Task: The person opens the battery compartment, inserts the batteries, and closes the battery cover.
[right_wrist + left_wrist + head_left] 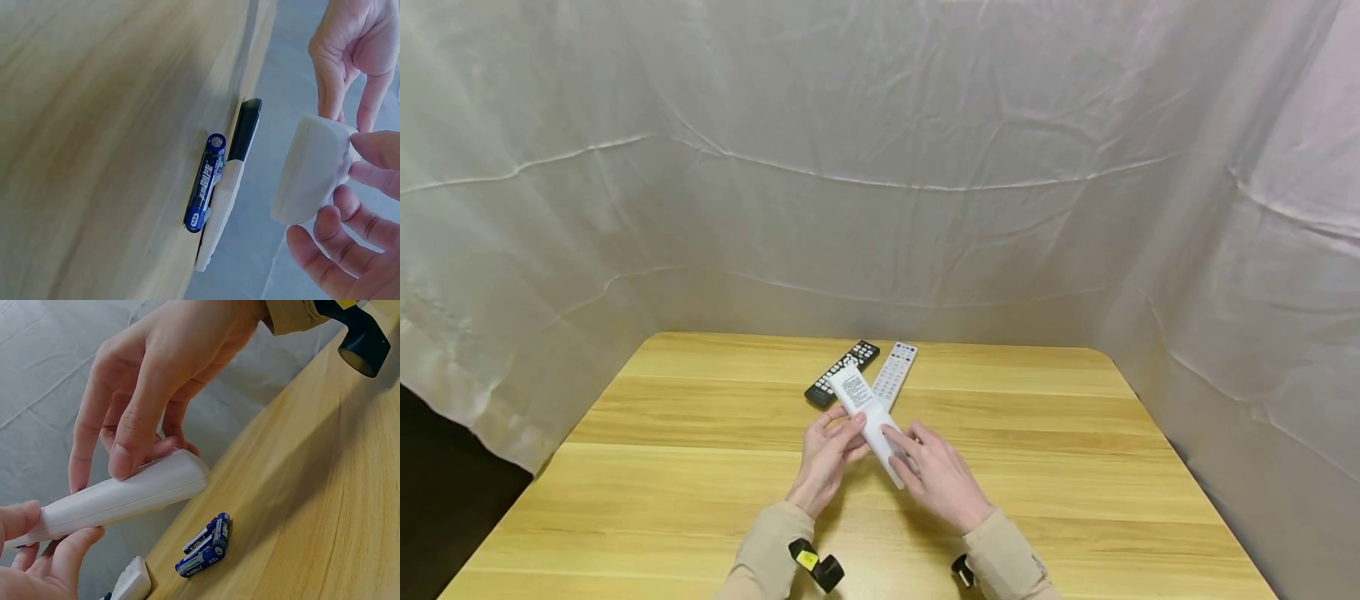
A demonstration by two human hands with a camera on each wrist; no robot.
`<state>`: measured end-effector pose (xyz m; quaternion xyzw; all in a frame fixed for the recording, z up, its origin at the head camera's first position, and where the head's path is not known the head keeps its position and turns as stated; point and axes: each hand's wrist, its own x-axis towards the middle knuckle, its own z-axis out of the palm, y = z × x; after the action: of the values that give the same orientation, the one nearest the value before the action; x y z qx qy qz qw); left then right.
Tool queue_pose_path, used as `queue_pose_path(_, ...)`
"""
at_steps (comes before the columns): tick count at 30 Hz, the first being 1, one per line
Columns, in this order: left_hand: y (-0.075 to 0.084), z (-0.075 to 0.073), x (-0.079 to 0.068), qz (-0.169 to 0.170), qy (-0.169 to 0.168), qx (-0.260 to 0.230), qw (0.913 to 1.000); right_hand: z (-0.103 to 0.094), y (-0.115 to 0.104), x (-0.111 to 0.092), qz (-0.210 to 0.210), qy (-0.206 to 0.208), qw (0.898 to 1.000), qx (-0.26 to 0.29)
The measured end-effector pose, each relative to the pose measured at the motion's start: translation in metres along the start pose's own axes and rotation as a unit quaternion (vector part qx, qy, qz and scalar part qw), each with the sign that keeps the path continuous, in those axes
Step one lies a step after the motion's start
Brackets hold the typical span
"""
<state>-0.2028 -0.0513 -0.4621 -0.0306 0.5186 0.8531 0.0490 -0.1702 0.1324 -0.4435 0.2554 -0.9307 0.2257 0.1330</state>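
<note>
My left hand (824, 457) grips a white remote control (854, 392) by its middle, thumb on its back. The remote is held up above the table at a slant, its printed label facing up. At its near end is my right hand (942, 475), with the index finger on the back and the thumb against the side, as the left wrist view shows. The other right fingers curl about that end and partly hide it. Below the remote, several blue AAA batteries (205, 545) lie together on the table; the hands and remote hide them in the head view.
Farther back on the wooden table (700, 467) lie a black remote control (827, 385) and a second white remote control (897, 373), which the held one partly overlaps in the head view. Grey cloth (880, 233) hangs around the back and sides.
</note>
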Motion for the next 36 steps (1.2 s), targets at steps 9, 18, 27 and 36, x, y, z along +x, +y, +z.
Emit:
queue_pose_path(9, 0.003, -0.004, -0.002, -0.027, -0.032, -0.001, 0.9991, -0.002, 0.002, -0.002, 0.016, 0.032, 0.997, 0.062)
queue_pose_path(18, 0.006, -0.008, -0.001, -0.039, -0.055, 0.002, 0.9977, -0.001, 0.006, -0.004, 0.013, 0.071, 0.993, 0.09)
queue_pose_path(27, 0.009, -0.014, 0.001, -0.046, -0.078, 0.007, 0.9958, -0.001, 0.009, -0.004, 0.025, 0.081, 0.992, 0.097)
queue_pose_path(36, 0.012, -0.019, 0.003, -0.036, -0.072, 0.02, 0.9965, -0.002, 0.008, -0.004, 0.023, 0.101, 0.989, 0.106)
